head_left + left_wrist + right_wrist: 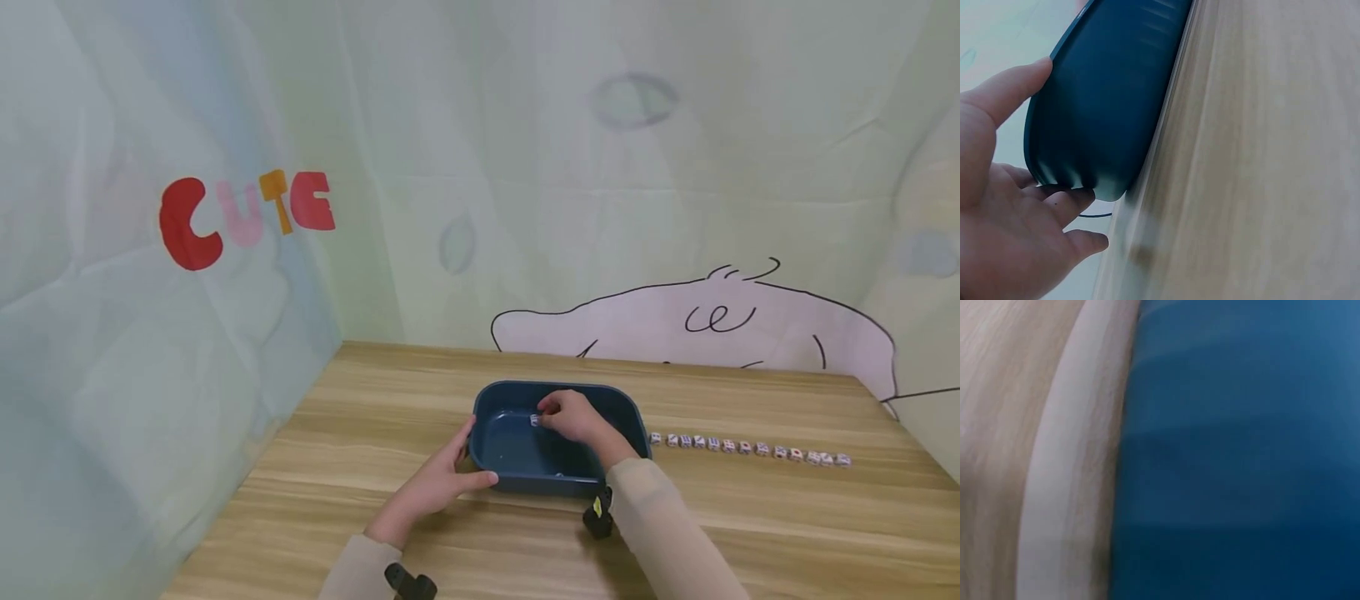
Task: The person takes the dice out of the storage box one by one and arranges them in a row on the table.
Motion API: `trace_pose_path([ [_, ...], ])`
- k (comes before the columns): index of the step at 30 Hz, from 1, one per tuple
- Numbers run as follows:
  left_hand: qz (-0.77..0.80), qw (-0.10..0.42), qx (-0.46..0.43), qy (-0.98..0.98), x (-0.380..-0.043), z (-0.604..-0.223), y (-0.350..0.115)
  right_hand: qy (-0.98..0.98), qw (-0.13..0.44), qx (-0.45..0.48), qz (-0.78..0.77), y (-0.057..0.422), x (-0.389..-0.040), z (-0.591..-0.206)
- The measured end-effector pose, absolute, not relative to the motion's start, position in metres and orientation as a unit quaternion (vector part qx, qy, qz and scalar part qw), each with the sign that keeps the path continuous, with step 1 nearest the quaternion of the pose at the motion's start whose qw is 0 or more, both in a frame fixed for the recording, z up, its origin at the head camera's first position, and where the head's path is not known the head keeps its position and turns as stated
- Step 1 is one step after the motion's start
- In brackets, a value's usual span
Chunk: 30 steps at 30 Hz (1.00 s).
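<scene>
A dark blue rectangular tray (pixel 517 479) with raised walls stands on the wooden table. My left hand (pixel 438 483) holds its near left corner, the thumb at the front rim and the fingers along the left side. In the left wrist view, the left hand's thumb and fingers touch the tray wall (pixel 1097 94). Reaching inside the tray, my right hand (pixel 573 417) has its thumb and fingers at a small white die (pixel 535 420), seemingly pinching it. A second small pale piece (pixel 559 475) shows by the front wall. The tray's outer side (pixel 1241 475) fills much of the right wrist view.
To the right of the tray, a row of white dice (pixel 745 447) runs across the wooden table (pixel 787 533). Printed cloth walls (pixel 570 183) stand behind and to the left. A black wrist camera (pixel 597 518) sits by the right sleeve, close to the tray's front.
</scene>
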<state>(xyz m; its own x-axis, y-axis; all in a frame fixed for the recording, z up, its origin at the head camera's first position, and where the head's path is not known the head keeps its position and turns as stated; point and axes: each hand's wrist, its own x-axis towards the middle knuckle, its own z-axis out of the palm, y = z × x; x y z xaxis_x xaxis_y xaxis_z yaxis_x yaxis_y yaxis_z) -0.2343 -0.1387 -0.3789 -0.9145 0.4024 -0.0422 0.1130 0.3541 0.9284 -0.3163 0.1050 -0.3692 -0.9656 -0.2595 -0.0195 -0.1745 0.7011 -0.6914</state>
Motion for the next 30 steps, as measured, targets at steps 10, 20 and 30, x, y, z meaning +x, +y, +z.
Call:
trace_pose_path([
  [10, 0.548, 0.129, 0.155, 0.812, -0.234, -0.377, -0.137, 0.922, 0.053, -0.114, -0.367, 0.102, -0.318, -0.376],
  [20, 0.541, 0.128, 0.154, 0.817, -0.233, -0.378, -0.139, 0.928, 0.054, -0.118, -0.350, 0.097, -0.318, -0.381],
  [30, 0.539, 0.129, 0.152, 0.818, -0.232, -0.378, -0.139, 0.931, 0.051, -0.123, -0.340, 0.095, -0.315, -0.378],
])
